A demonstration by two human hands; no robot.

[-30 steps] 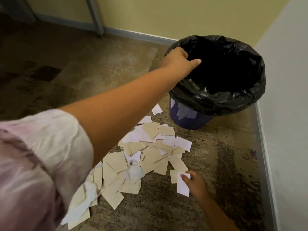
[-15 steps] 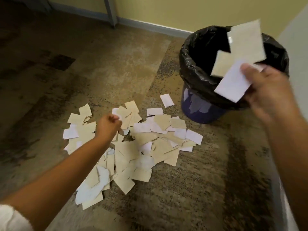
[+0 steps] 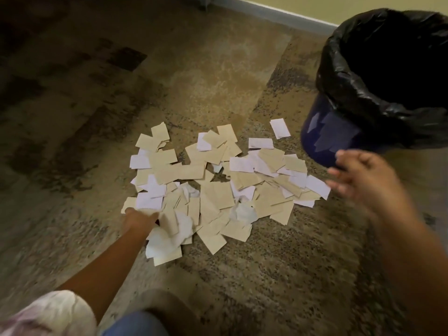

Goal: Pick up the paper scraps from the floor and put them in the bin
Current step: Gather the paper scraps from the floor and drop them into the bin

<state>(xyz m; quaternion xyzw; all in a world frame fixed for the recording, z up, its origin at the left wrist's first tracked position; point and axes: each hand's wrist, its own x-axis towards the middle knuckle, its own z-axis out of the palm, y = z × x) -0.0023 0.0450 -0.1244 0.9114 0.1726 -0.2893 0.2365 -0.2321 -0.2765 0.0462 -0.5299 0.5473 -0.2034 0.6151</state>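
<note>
Down on the floor (image 3: 218,76), my left hand (image 3: 139,221) closes on scraps at the near-left edge of the paper pile (image 3: 218,190). My right hand (image 3: 358,178) hangs empty, fingers spread, over the pile's right edge, just beside the bin (image 3: 339,132) with its black bag (image 3: 363,93).

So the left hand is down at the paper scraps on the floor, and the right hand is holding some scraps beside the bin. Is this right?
Not quite. In the head view the right hand is empty, its fingers spread beside the bin. The left hand is indeed down at the paper scraps on the floor.
</note>
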